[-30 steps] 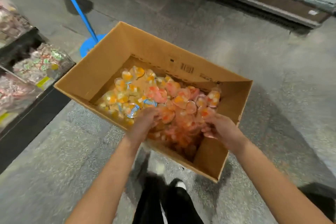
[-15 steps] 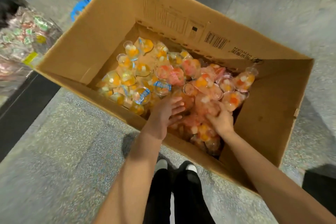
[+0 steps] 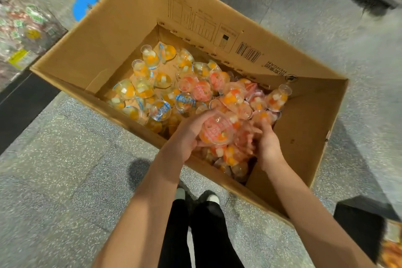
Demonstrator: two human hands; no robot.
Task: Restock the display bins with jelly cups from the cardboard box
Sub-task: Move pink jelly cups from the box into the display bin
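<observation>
Cardboard box (image 3: pixel 113 35) sits open on the speckled grey floor (image 3: pixel 54 169), its tall flaps standing up on all sides, and we lean over its near edge with both arms reaching in. Jelly cups (image 3: pixel 152 85) cover the box bottom, orange and yellow ones to the left, red-lidded ones heaped to the right. Our left hand (image 3: pixel 187 135) curls around a red-lidded jelly cup (image 3: pixel 217 131) and lifts it against the heap, while our right hand (image 3: pixel 266 143) is cupped close beside it, fingers bent into the red cups; the two hands nearly meet around that small cluster. Bare cardboard shows at the far left corner of the box bottom and along the right wall, where we have room to move. To the far left, a display bin (image 3: pixel 24 28) of wrapped sweets lies beyond the box flap, blurred. A blue round base with a pole (image 3: pixel 87 0) stands just past the far left flap. Our black trousers and shoes (image 3: pixel 195 213) stand close against the near wall.
</observation>
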